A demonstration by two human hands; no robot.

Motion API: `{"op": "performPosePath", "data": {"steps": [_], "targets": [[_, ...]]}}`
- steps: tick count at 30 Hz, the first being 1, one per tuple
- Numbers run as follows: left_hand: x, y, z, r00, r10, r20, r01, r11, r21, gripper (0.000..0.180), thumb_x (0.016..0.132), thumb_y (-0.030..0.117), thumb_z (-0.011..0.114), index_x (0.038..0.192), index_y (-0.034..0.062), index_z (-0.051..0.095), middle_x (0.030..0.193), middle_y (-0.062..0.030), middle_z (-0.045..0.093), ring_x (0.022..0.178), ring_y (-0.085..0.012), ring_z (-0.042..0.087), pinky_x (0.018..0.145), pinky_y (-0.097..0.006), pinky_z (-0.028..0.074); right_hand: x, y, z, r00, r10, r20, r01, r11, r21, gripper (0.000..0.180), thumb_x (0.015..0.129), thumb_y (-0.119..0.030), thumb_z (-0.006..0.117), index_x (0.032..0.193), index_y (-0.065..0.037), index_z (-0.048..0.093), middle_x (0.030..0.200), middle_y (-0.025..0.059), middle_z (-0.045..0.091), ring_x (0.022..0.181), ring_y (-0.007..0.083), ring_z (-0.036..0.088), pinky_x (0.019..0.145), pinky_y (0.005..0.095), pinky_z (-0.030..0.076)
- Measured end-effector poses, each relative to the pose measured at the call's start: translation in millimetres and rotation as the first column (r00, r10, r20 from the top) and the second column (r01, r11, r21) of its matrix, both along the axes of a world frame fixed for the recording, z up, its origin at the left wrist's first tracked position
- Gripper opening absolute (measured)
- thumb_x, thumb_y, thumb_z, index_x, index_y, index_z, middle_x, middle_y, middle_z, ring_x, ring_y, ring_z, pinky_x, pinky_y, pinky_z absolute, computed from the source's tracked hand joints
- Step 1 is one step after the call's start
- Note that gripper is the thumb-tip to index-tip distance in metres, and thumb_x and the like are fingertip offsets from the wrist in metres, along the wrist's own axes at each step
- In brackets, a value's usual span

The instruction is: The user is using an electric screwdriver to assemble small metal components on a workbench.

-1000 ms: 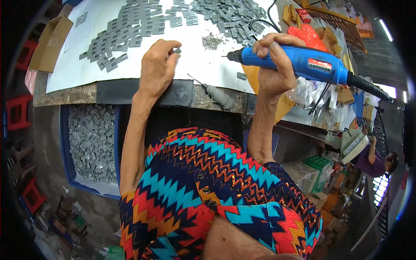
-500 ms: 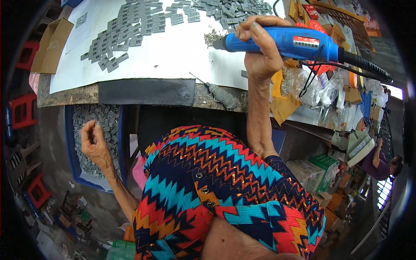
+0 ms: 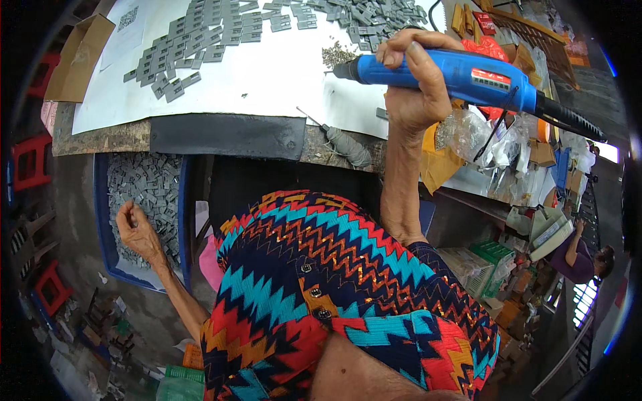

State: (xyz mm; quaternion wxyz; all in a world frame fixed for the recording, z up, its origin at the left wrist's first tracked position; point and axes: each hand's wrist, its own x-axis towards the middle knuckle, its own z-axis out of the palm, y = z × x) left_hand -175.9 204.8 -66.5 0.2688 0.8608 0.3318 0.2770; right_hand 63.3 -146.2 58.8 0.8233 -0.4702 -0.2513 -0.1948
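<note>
My right hand (image 3: 418, 83) is wrapped round a blue corded electric screwdriver (image 3: 461, 79), held level above the table. Its dark nose points left, beside a pile of small screws (image 3: 338, 55); the bit's tip is hard to make out. Lower left, my left hand (image 3: 139, 234) hangs over a blue bin (image 3: 101, 214) full of small grey parts (image 3: 157, 190). Its fingers are loosely curled and apart, and no object shows in them. Rows of flat grey plastic pieces (image 3: 190, 40) lie on the white tabletop sheet (image 3: 267, 80), with a heaped pile (image 3: 374, 23) farther back.
A thin screwdriver with a string-wrapped handle (image 3: 348, 147) lies at the table's front edge. A cardboard box (image 3: 80, 57) stands at the left. Plastic bags (image 3: 475, 134) and packaging crowd the right side. A person (image 3: 578, 257) is at the far right.
My left hand has shifted left and nearer to me over the bin. The electric screwdriver and my right hand have moved slightly right. The whole view has shifted a little.
</note>
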Motion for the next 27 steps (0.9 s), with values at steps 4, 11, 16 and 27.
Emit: {"op": "performPosePath", "data": {"steps": [4, 11, 16, 27], "targets": [[60, -74, 63, 0.954, -0.259, 0.15, 0.261, 0.965, 0.005, 0.012, 0.079, 0.0, 0.056, 0.09, 0.0011, 0.061, 0.082, -0.0052, 0.06, 0.072, -0.0124, 0.055, 0.062, -0.023, 0.044, -5, 0, -2, 0.999, 0.032, 0.007, -0.032, 0.999, 0.034, 0.019, 0.07, 0.002, 0.055, 0.089, 0.003, 0.051, 0.073, 0.0176, 0.06, 0.053, 0.0182, 0.057, 0.057, 0.0315, 0.05], [149, -181, 100, 0.673, -0.654, 0.346, 0.72, 0.47, -0.511, 0.027, 0.077, 0.006, 0.064, 0.101, -0.0013, 0.057, 0.076, -0.0005, 0.055, 0.069, -0.0044, 0.051, 0.059, -0.017, 0.04, -23, 2, 16, 0.987, 0.158, -0.034, -0.152, 0.978, 0.145, 0.022, 0.075, 0.001, 0.049, 0.097, 0.002, 0.046, 0.08, 0.0218, 0.056, 0.06, 0.02, 0.053, 0.061, 0.0378, 0.046], [170, -196, 84, 0.644, -0.631, 0.433, 0.711, 0.285, -0.642, 0.026, 0.077, 0.009, 0.065, 0.099, -0.0038, 0.056, 0.074, -0.0047, 0.059, 0.059, -0.0054, 0.055, 0.048, -0.015, 0.04, -29, 4, 22, 0.977, 0.212, -0.001, -0.209, 0.961, 0.179, 0.023, 0.075, 0.002, 0.048, 0.098, 0.002, 0.046, 0.08, 0.0226, 0.055, 0.06, 0.021, 0.053, 0.061, 0.0382, 0.047], [171, -198, 77, 0.675, -0.586, 0.447, 0.678, 0.255, -0.689, 0.014, 0.08, 0.007, 0.06, 0.09, -0.0016, 0.056, 0.066, -0.0029, 0.059, 0.053, -0.0043, 0.054, 0.042, -0.013, 0.038, -30, 7, 21, 0.979, 0.205, 0.0, -0.202, 0.967, 0.157, 0.022, 0.075, 0.001, 0.048, 0.098, 0.002, 0.046, 0.08, 0.0228, 0.056, 0.059, 0.0214, 0.053, 0.06, 0.0389, 0.047]]}}
